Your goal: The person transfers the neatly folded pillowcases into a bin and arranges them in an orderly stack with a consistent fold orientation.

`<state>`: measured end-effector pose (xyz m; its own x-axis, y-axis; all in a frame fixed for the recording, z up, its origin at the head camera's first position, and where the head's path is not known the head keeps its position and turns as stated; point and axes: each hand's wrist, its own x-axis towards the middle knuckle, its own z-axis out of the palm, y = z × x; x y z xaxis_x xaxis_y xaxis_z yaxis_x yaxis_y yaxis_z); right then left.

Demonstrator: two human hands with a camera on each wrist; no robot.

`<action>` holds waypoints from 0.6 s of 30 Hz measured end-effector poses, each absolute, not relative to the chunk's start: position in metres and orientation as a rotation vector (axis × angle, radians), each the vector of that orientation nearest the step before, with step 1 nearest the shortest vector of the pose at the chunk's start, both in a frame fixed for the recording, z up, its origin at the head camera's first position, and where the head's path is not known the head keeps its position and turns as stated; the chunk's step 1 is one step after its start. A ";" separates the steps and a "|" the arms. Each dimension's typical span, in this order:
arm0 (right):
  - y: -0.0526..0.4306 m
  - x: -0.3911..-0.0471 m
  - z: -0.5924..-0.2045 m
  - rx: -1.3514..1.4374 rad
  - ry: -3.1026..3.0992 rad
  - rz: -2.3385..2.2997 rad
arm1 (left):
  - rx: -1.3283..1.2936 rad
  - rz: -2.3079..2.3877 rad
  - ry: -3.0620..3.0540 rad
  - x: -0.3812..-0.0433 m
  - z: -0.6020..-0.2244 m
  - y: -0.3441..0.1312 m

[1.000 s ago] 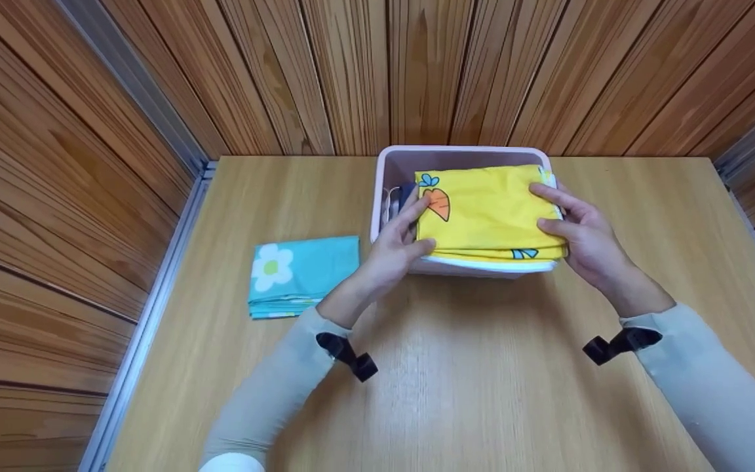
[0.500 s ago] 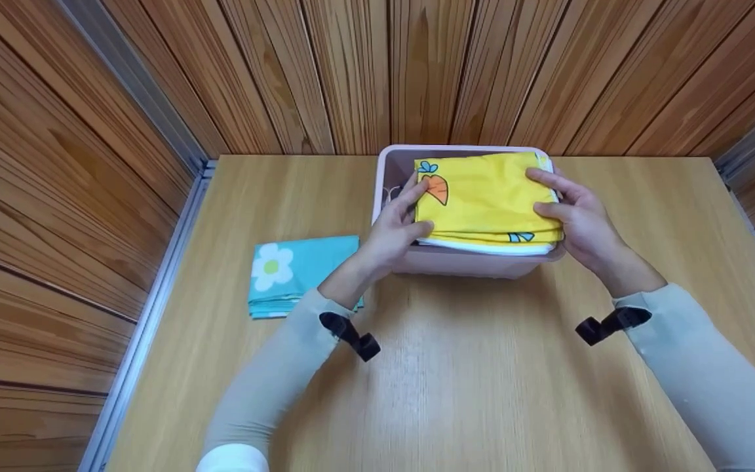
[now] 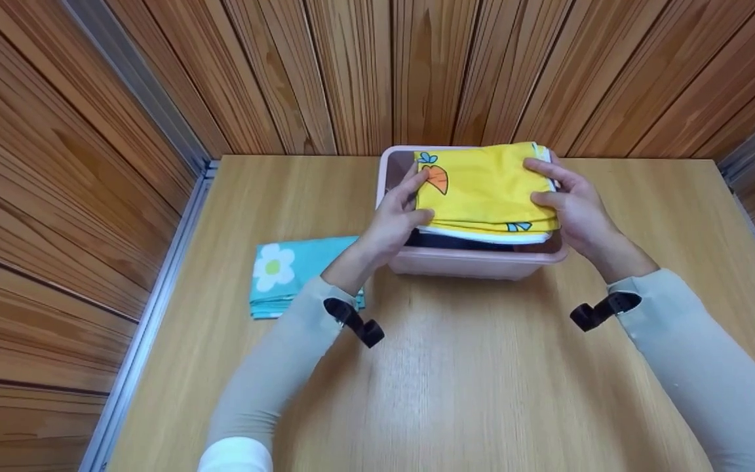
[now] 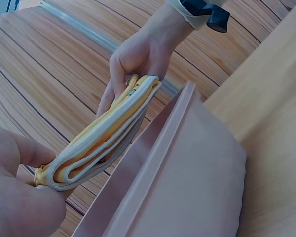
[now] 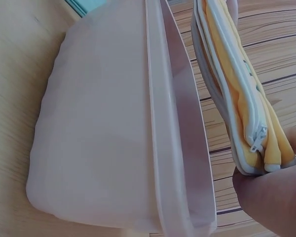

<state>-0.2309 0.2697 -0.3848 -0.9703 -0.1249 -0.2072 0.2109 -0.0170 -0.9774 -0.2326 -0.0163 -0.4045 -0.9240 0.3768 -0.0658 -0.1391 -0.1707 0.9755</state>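
A folded yellow cloth cover with a carrot print and white edging is held level over the pink bin. My left hand pinches its left edge, thumb in front. At the right edge, my right hand grips it between thumb and fingers. In the right wrist view, a zipper pull shows on the layered edge of the cover, which is apart from the bin's rim. Something dark navy lies inside the bin below the cover; most of the bin's inside is hidden.
A folded turquoise cloth with a white flower lies on the wooden table, left of the bin, partly behind my left forearm. Wood-panelled walls enclose the back and sides. A metal rail runs along the left table edge.
Both hands have moved the yellow cover up and away from me, above the bin. More of the bin's front rim and the dark thing inside now show.
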 end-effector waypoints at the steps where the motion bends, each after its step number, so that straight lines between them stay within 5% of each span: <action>1: 0.270 -0.232 -0.384 0.097 2.027 -2.084 | 0.269 2.158 1.766 -0.234 -0.404 -0.016; 18: 0.264 -0.253 -0.388 0.235 2.189 -1.925 | 0.175 2.162 1.759 -0.252 -0.406 -0.011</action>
<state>-0.2527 0.2639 -0.3881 -0.9638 -0.0229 -0.2658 0.2607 0.1305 -0.9565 -0.2520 -0.0106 -0.4057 -0.9322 0.3411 -0.1208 -0.1876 -0.1701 0.9674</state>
